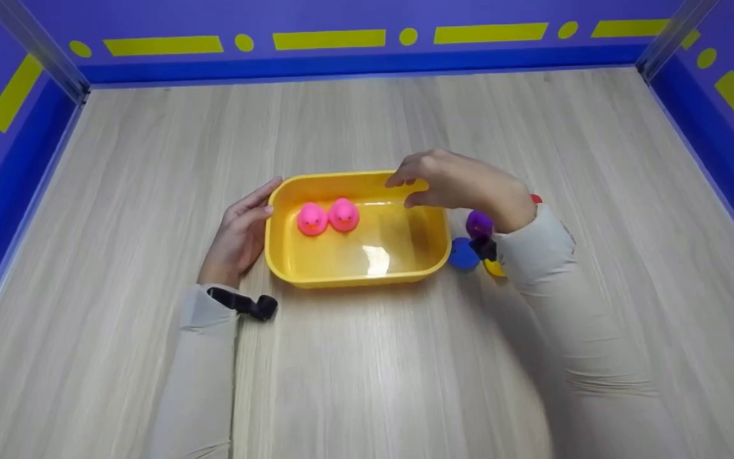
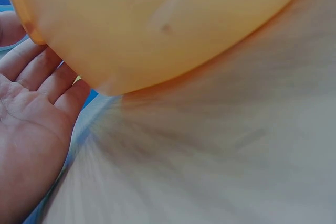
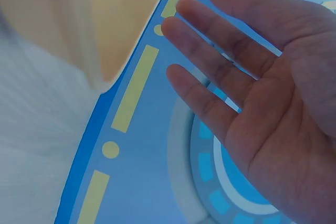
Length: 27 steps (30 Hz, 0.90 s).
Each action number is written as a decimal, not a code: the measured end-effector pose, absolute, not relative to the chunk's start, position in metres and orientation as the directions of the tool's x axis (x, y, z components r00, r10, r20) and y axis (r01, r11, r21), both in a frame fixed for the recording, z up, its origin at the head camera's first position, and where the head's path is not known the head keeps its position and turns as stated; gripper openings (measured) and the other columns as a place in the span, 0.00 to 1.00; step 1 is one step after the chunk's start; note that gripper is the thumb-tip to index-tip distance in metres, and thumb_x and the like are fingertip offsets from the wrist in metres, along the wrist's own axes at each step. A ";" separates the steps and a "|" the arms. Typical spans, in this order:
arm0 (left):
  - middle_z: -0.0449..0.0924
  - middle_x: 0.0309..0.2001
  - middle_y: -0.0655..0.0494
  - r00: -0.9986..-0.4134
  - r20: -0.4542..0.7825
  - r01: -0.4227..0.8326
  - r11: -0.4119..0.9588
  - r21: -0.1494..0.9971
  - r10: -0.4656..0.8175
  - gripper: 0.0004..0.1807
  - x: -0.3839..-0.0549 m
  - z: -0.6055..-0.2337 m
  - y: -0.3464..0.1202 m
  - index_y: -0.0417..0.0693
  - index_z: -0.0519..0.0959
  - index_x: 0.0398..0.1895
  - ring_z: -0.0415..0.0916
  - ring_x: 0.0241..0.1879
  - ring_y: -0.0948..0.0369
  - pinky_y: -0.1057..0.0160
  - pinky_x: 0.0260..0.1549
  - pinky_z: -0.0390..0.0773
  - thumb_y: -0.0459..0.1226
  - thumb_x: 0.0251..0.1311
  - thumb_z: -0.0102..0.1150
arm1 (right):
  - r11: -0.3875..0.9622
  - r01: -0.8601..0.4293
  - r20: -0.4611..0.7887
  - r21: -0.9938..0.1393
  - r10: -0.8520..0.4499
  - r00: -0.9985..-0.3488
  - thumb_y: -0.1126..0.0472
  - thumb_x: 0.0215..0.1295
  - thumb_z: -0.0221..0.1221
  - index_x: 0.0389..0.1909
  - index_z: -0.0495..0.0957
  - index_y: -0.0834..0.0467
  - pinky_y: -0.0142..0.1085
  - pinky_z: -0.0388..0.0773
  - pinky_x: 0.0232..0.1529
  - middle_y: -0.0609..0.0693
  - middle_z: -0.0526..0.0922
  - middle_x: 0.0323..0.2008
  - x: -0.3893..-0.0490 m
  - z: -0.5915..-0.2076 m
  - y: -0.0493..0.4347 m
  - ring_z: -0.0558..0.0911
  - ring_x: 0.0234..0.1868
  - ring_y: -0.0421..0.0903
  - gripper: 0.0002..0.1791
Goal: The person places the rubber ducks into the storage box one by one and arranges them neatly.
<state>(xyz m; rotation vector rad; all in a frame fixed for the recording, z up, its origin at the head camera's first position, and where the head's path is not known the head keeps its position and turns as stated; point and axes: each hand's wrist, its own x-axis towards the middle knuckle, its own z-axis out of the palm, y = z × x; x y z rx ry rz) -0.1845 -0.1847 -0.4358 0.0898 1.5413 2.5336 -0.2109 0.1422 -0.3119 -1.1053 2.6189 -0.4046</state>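
Note:
A yellow plastic tub [image 1: 357,278] stands on the table, with two pink rubber ducks [image 1: 312,219] side by side in its left half. My left hand [image 1: 239,226] rests against the tub's left end, fairly straight fingers along the outer wall and thumb at the rim. In the left wrist view, the tub's wall [image 2: 173,30] covers those fingertips. Over the tub's back right corner hovers my right hand [image 1: 453,182], fingers loosely bent and apart from the thumb. The right wrist view shows nothing in that hand's palm [image 3: 283,124].
Right of the tub lie a blue toy [image 1: 464,254], a purple toy [image 1: 479,223], a yellow toy [image 1: 494,268] and a bit of something red [image 1: 536,199], partly hidden by my right wrist. Blue-purple panels [image 1: 341,16] border the wood-grain table [image 1: 367,370] at back and sides.

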 end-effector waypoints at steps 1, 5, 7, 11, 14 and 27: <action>0.60 0.72 0.44 -0.983 -0.040 -0.117 -0.450 0.885 0.177 0.29 -0.185 -0.436 -0.185 0.31 0.58 0.70 0.61 0.69 0.58 0.59 0.70 0.60 0.24 0.62 0.42 | 0.669 -0.650 -0.132 -0.359 -0.726 -0.674 0.63 0.59 0.65 0.55 0.80 0.59 0.44 0.81 0.53 0.55 0.82 0.52 -0.211 -0.313 0.145 0.80 0.54 0.52 0.21; 0.64 0.70 0.46 -0.985 -0.043 -0.115 -0.453 0.884 0.167 0.29 -0.185 -0.436 -0.184 0.31 0.59 0.69 0.63 0.68 0.58 0.59 0.70 0.60 0.23 0.62 0.43 | 0.669 -0.648 -0.113 -0.365 -0.722 -0.682 0.64 0.58 0.65 0.54 0.80 0.59 0.43 0.81 0.52 0.55 0.83 0.51 -0.209 -0.316 0.154 0.81 0.52 0.52 0.21; 0.64 0.69 0.46 -0.985 -0.041 -0.113 -0.452 0.885 0.167 0.30 -0.184 -0.435 -0.184 0.31 0.59 0.69 0.63 0.68 0.58 0.58 0.71 0.59 0.23 0.62 0.42 | 0.669 -0.648 -0.106 -0.365 -0.721 -0.685 0.64 0.58 0.66 0.54 0.80 0.59 0.43 0.81 0.52 0.55 0.83 0.51 -0.208 -0.318 0.159 0.81 0.53 0.52 0.21; 0.65 0.69 0.46 -0.985 -0.035 -0.109 -0.452 0.885 0.168 0.30 -0.184 -0.435 -0.184 0.31 0.59 0.69 0.63 0.68 0.58 0.58 0.71 0.58 0.23 0.61 0.42 | 0.670 -0.642 -0.092 -0.373 -0.716 -0.692 0.65 0.58 0.65 0.54 0.80 0.59 0.44 0.81 0.53 0.55 0.83 0.51 -0.205 -0.320 0.167 0.81 0.53 0.52 0.21; 0.68 0.67 0.49 -0.986 -0.037 -0.109 -0.453 0.885 0.165 0.30 -0.184 -0.436 -0.184 0.31 0.59 0.69 0.64 0.67 0.58 0.57 0.71 0.60 0.23 0.61 0.42 | 0.675 -0.628 -0.090 -0.387 -0.706 -0.703 0.65 0.58 0.65 0.54 0.80 0.59 0.44 0.81 0.53 0.55 0.83 0.51 -0.203 -0.321 0.172 0.81 0.54 0.52 0.21; 0.56 0.73 0.43 -0.980 -0.046 -0.129 -0.438 0.890 0.194 0.30 -0.184 -0.435 -0.185 0.31 0.57 0.70 0.60 0.69 0.59 0.61 0.70 0.60 0.24 0.63 0.40 | 0.754 -0.528 -0.157 -0.391 -0.620 -0.769 0.63 0.58 0.66 0.56 0.79 0.56 0.45 0.81 0.52 0.52 0.82 0.52 -0.195 -0.328 0.202 0.80 0.54 0.52 0.23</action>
